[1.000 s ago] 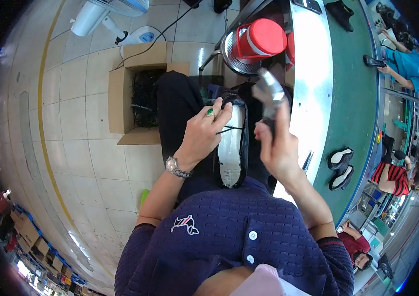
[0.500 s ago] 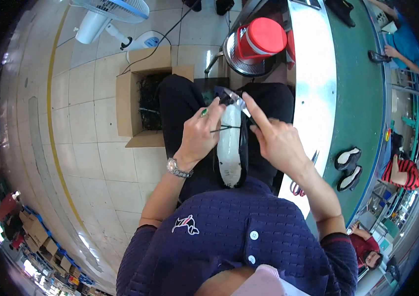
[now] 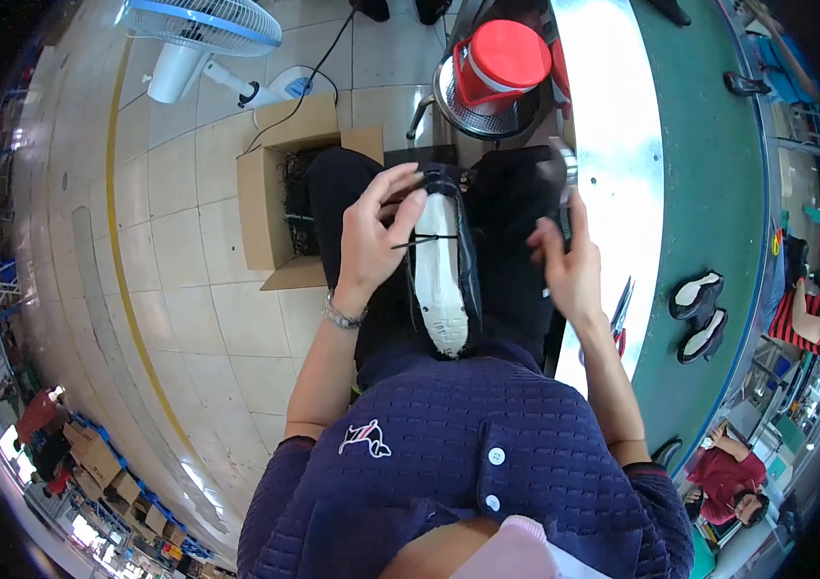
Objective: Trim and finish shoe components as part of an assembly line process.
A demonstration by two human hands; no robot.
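An unfinished black shoe (image 3: 466, 256) lies sole-up between my thighs, its pale underside (image 3: 439, 280) showing and a thin black cord (image 3: 424, 239) crossing it. Beside the far end of the shoe, my left hand (image 3: 376, 227) curls its fingers and thumb on the black upper; the fingertips are partly hidden. Off to the right, over my right thigh and near the table edge, my right hand (image 3: 572, 265) grips a hand tool (image 3: 567, 174) with a silver metal head and dark handle. Motion blurs that tool, so its exact kind is unclear.
Scissors (image 3: 622, 314) lie on the shiny metal tabletop (image 3: 613, 125) at right. Shoes (image 3: 699, 314) sit on the green belt (image 3: 704, 193) beyond. A red bucket (image 3: 506, 58) stands on a metal stool (image 3: 449, 101). Left are an open carton (image 3: 256, 212) and a fan (image 3: 203, 29).
My right hand has drawn the tool away from the shoe's far end, to the right. My left hand stays at the shoe, shifted slightly left with its thumb more visible.
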